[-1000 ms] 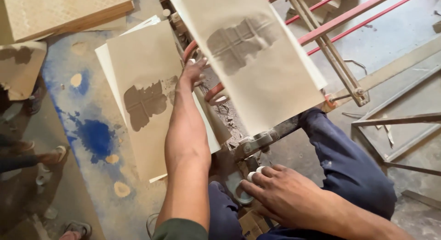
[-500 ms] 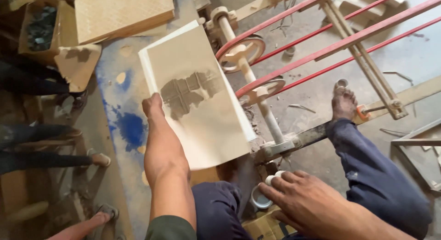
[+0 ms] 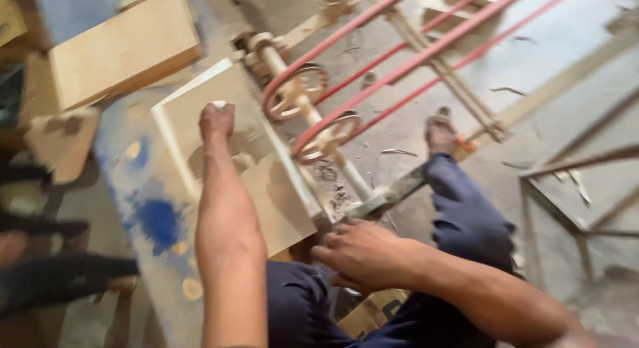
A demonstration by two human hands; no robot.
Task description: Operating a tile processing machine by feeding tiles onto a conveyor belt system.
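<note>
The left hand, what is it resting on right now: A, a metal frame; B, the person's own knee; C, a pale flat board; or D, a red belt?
C: the left hand lies closed on the pale flat board, well apart from the red belts and the wheels beside it.

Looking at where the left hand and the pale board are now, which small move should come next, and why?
Probably let the left hand ease the pale board flat. The fist grips its far edge, and the board lies beside the shaft with two wheels under the red belts, close to them. The right hand rests near the board's near corner and could steady it.
</note>
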